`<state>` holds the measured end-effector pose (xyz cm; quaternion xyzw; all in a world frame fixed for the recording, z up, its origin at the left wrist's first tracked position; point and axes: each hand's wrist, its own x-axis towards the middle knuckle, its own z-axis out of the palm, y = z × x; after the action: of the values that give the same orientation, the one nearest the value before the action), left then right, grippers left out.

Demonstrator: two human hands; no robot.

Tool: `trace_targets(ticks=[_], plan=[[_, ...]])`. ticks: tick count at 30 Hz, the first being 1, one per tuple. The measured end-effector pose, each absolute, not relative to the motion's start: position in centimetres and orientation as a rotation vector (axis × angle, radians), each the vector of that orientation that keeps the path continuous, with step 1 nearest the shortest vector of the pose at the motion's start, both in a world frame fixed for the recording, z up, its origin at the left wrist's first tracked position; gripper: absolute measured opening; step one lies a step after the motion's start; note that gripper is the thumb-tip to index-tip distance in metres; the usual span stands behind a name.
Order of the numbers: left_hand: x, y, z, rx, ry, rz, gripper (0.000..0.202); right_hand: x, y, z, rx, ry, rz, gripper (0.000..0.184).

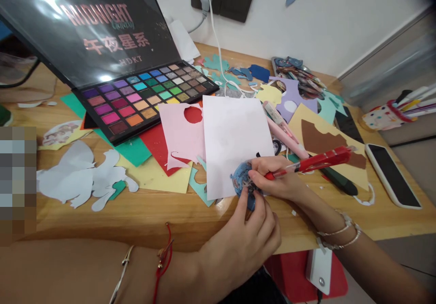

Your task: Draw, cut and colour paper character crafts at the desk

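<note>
- Head view, left hand (243, 240): it comes in from the near left, fingers bent and drawn close together, their tips on the near part of a small blue cutout (240, 177); whether they also grip it from beneath cannot be told.
- Right hand (284, 179): its fingers are closed around a red pen (318, 160), which slants up to the right; its left end is partly hidden by the hand. The thumb and forefinger are also at the cutout's right side.
- The blue cutout, printed with a picture partly covered by the fingers, overlaps the near edge of a white sheet (235, 136) at the middle of the bench (150, 224).
- Left of the sheet, pink paper (180, 134) with a round hole lies partly over red paper (156, 143); a yellow sheet (160, 174) lies nearer.
- Far left, an open palette (160, 86) shows rows of coloured pans, its lid raised; white cut shapes (80, 177) lie on the near left.
- Right of the sheet are a brown piece (320, 143) on pale yellow paper (354, 172), then a phone (393, 177).
- Far right stand a pen cup (383, 115) and, left of it, a heap of cutouts (303, 77) beside purple paper (289, 95).
</note>
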<state>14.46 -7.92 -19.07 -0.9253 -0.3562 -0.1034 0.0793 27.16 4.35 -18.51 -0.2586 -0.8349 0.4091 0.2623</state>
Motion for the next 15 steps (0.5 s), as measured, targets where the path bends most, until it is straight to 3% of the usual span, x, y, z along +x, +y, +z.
trace_targets(ticks=[15], plan=[[14.57, -7.78, -19.10, -2.777, -1.076, -0.307, 0.043, 27.15, 4.38, -18.24, -0.715, -2.286, 1.110, 0.040]])
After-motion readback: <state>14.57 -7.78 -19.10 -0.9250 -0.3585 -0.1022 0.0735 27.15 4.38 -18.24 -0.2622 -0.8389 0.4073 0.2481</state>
